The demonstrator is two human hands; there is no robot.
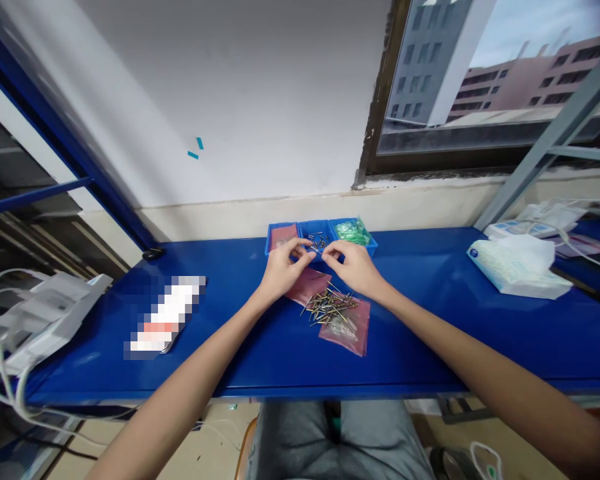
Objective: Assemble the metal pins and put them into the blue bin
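Note:
My left hand (pixel 284 268) and my right hand (pixel 354 267) are raised close together, in front of the blue bins, each with thumb and fingers pinched. A small thin piece may be between the fingertips, but it is too small to make out. Below my hands lies a loose pile of thin metal pins (pixel 330 305), brass and grey in colour. The pile rests partly on a pink plastic bag (pixel 357 337) with clear small pieces in it. Another pink bag (pixel 306 285) lies behind, partly covered by my left hand.
Blue bins (pixel 373 252) stand against the wall, holding a pink bag (pixel 283 235), small metal parts (pixel 319 239) and green plastic packaging (pixel 353 231). A tissue pack (pixel 517 267) is at right. White cabled devices (pixel 55 320) and a pixelated item (pixel 167 317) are at left.

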